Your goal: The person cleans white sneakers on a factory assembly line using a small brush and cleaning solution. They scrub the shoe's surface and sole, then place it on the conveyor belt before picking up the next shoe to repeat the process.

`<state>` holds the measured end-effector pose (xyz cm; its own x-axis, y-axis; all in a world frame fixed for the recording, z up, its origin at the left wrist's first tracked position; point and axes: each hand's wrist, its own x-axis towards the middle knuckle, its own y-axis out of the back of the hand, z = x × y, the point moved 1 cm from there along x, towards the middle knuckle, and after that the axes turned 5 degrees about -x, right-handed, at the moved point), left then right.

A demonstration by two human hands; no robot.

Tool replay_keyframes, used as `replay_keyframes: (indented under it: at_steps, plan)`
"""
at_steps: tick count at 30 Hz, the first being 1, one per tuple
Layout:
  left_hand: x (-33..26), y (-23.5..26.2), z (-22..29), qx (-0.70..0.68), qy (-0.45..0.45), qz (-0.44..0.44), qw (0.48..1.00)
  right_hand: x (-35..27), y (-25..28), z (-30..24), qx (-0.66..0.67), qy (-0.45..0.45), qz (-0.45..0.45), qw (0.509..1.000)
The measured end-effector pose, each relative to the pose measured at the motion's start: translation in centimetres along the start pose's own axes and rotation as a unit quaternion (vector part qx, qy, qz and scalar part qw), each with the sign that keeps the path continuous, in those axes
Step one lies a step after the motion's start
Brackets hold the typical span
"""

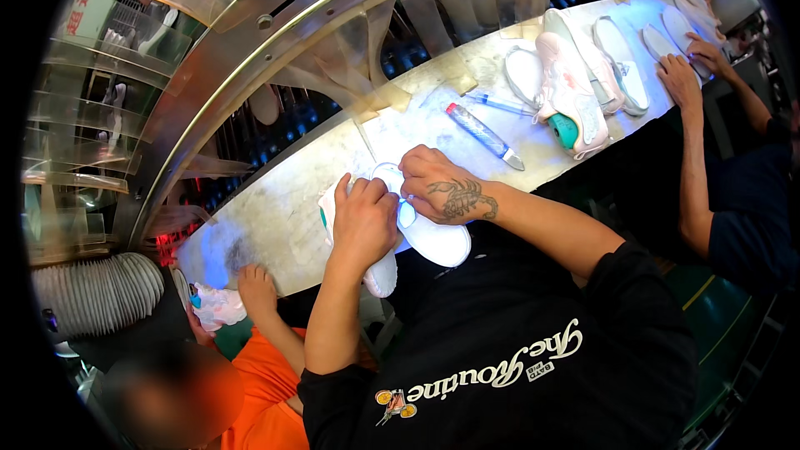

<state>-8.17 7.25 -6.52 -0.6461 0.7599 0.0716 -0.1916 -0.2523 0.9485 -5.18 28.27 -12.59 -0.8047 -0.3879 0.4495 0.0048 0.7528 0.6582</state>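
Note:
My left hand (365, 221) is closed around a pale shoe (382, 277), its fingers curled and much of the shoe hidden beneath them. A teal patch shows at the shoe's far left side. Beside it lies a white shoe sole (440, 240), tilted over the near edge of the bench. My right hand (442, 189) has its fingers bent and pressed together at the sole's inner side, close to my left fingertips. Bright bluish light falls on the sole between both hands. Whether a small thing is pinched there is hidden.
On the pale bench (275, 200) lie a red-capped tube (479, 132) with a brush-like tip and a blue pen (500, 103). Pink-white shoes (567, 83) and soles (621, 62) stand at right. Co-workers' hands (682, 79) work there; another person's hand (257, 287) rests at left. Clear strips (358, 42) hang along the conveyor.

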Motion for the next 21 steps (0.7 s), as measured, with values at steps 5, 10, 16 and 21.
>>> replay_keyframes:
  at_steps: [5, 10, 16, 21]
  plan:
    - [0.1, 0.0, 0.0, -0.019, -0.004, 0.008, 1.000, -0.3, -0.8, 0.9, 0.031, 0.015, 0.037, 0.999]
    - [0.3, -0.1, 0.2, -0.008, -0.001, 0.000, 1.000, -0.3, -1.0, 0.9, 0.041, 0.017, 0.049, 0.998]
    - [0.3, -0.5, 0.0, 0.007, 0.000, -0.001, 1.000, -0.5, -1.3, 1.0, 0.025, 0.012, 0.046, 0.999]
    - [0.2, 1.9, 0.6, 0.020, 0.037, 0.046, 0.998, -1.1, 0.0, 0.4, -0.027, -0.031, 0.060, 0.997]
